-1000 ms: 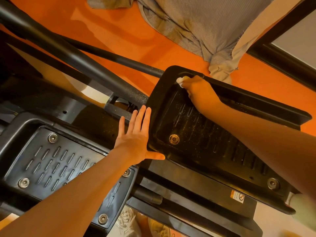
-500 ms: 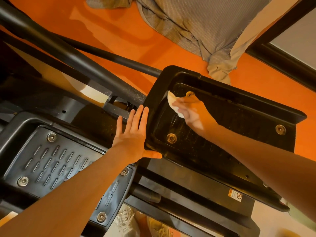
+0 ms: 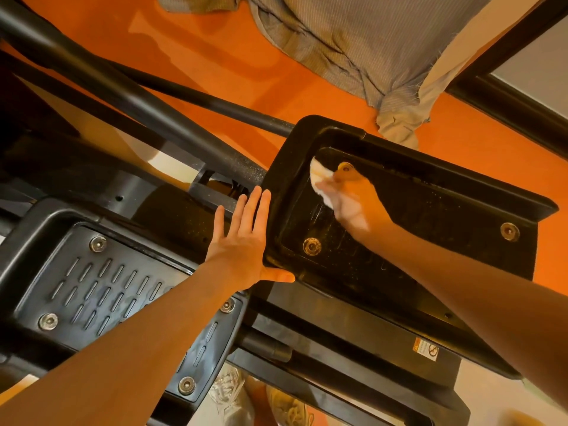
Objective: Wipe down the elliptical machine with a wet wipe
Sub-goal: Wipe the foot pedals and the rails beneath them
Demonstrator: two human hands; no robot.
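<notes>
We saw the right hand [image 3: 350,204] pressing a white wet wipe [image 3: 319,179] against the inside of the right pedal [image 3: 424,210] of the elliptical machine, near the pedal's front left corner. The fingers were blurred, so we could not tell exactly how they lay, but they curled over the wipe and held it to the black surface just beside a round metal bolt [image 3: 345,169]. A second bolt [image 3: 312,245] sat nearer us on the pedal floor, apart from the hand, and a third [image 3: 509,231] lay well off to the right.

The left hand [image 3: 246,241] was spread flat, fingers straight and close together, resting against the outer left wall of the same pedal, with the thumb hooked under its near corner. It held nothing.

To the left we saw the other pedal [image 3: 101,281], grey with rows of slots. Black frame tubes [image 3: 123,84] ran across behind both pedals. The floor [image 3: 215,50] was orange, and a grey striped cloth [image 3: 353,41] lay crumpled on it beyond the right pedal.
</notes>
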